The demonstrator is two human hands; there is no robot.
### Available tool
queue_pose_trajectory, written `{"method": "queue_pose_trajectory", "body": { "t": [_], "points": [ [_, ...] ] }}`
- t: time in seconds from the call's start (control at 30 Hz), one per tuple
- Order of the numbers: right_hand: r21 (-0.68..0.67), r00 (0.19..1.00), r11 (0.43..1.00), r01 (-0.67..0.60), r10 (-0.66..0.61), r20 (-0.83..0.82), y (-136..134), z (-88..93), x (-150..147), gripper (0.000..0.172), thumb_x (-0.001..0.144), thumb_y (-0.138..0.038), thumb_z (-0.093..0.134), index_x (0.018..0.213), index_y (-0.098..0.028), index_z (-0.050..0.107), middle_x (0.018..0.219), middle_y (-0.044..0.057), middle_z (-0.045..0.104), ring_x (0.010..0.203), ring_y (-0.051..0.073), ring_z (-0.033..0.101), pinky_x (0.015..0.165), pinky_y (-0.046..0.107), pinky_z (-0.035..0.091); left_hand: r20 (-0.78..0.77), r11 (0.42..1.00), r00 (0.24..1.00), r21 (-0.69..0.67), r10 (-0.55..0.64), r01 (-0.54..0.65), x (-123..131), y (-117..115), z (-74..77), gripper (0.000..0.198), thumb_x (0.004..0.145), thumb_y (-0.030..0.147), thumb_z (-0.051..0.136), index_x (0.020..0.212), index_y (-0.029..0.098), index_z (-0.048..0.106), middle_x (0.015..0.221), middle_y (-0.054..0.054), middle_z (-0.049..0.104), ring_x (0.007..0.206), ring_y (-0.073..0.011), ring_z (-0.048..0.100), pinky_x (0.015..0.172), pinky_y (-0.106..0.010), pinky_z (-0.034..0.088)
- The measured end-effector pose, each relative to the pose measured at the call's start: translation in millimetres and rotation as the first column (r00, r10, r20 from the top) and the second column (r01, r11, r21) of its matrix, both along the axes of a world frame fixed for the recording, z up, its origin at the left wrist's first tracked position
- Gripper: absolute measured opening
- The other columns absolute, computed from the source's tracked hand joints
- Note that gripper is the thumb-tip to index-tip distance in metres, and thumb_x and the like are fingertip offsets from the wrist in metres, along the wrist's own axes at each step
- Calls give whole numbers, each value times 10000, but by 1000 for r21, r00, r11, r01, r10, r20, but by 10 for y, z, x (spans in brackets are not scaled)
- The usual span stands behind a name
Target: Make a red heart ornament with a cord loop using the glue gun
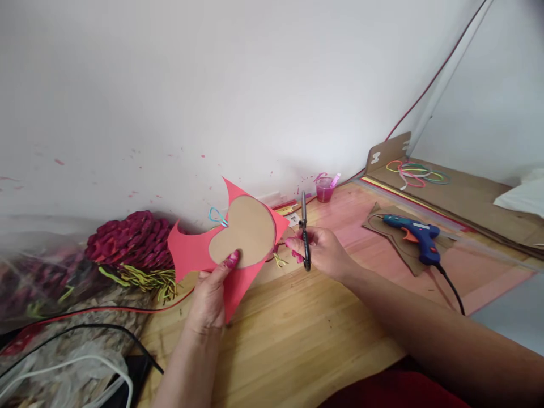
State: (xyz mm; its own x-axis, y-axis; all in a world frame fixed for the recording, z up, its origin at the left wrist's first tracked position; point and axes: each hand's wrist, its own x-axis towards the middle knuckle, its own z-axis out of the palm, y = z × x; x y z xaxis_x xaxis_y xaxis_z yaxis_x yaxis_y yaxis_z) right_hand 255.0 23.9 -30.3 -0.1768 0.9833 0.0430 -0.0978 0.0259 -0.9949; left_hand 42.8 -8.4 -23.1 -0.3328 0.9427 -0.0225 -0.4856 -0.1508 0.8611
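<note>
Two hands are working above the table (pixel 272 340): the left hand (pixel 212 293) is pinching the cardboard heart (pixel 244 229) against the red sheet (pixel 192 250), while the right hand (pixel 326 249) is gripping the scissors (pixel 303 223) by their handles, blades pointing up, long axis standing nearly upright, just right of the sheet's right-hand corner.

The cardboard heart (pixel 249 229) lies on the paper sheet (pixel 191 252), the left hand (pixel 213 296) before it, thumb on its near edge. Right of the heart, the right hand (pixel 323 252) holds the scissors (pixel 304 222); farther right, 1 glue gun (pixel 423 235) lies on 1 cutout (pixel 395 246) on the table (pixel 272 345). Behind the heart, to its right, is 1 cup (pixel 324 191). Left of the heart are yarn strands (pixel 142 279).
</note>
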Motion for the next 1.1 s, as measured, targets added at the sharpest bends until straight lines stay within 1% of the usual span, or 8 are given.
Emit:
{"method": "queue_pose_trajectory", "body": {
  "t": [0.13,0.3,0.47,0.63,0.7,0.8,0.9,1.1],
  "points": [
    [-13,998,999,31,-32,-56,-38,-30,-69,423,587,-452,880,813,-164,668,683,-10,614,565,116,522,537,269,439,107,999,994,-41,9,-5,63,-3,-40,443,725,89,788,1142,222,717,1068,-49,777,1148,-249,675,1022,-356,546],
    [9,994,996,-89,89,-65,-143,-112,-175,344,639,-418,850,758,-168,646,658,-23,566,567,105,487,538,251,400,208,994,976,-70,-69,85,174,-48,-76,425,775,60,738,1161,233,708,1151,-53,755,1195,-246,649,1040,-362,534],
    [229,975,969,-95,44,219,-222,-149,-158,360,719,-374,803,612,-169,527,591,-54,427,553,81,373,518,224,315,233,992,972,-128,17,13,229,-45,-82,448,793,32,712,1200,219,697,1144,-55,758,1200,-219,647,1034,-308,533],
    [336,920,939,-79,-61,386,-203,-95,-70,337,672,-412,833,665,-158,612,587,-46,483,558,88,400,528,218,329,246,987,964,-144,104,-70,155,-4,-26,388,832,49,688,1173,233,709,1164,-35,753,1232,-201,624,985,-271,562],
    [321,932,947,1,-117,342,-158,-65,-31,351,661,-445,836,692,-160,635,601,-35,506,562,97,420,520,222,332,247,990,964,-125,96,-67,128,-1,-6,370,837,61,693,1163,235,711,1180,-32,747,1248,-200,612,976,-272,567],
    [179,965,982,53,-96,242,-91,-17,14,408,706,-532,782,657,-176,588,573,-28,497,529,111,441,492,240,324,259,992,963,-112,80,-52,126,-16,3,369,846,55,680,1168,235,707,1193,-29,742,1255,-200,606,979,-273,565],
    [105,974,994,-11,-13,224,-86,18,20,468,758,-602,709,631,-190,526,551,-27,475,514,123,448,489,255,318,258,994,964,-104,57,-31,156,-39,-16,406,841,83,697,1208,256,693,1202,-31,738,1259,-213,603,980,-271,566],
    [204,948,964,-168,101,303,-232,19,-83,482,809,-617,648,656,-195,472,610,-38,428,582,116,394,535,251,297,243,992,970,-124,27,3,222,-75,-69,451,864,98,674,1278,275,656,1225,-26,728,1248,-211,612,979,-261,567]
  ]
}}
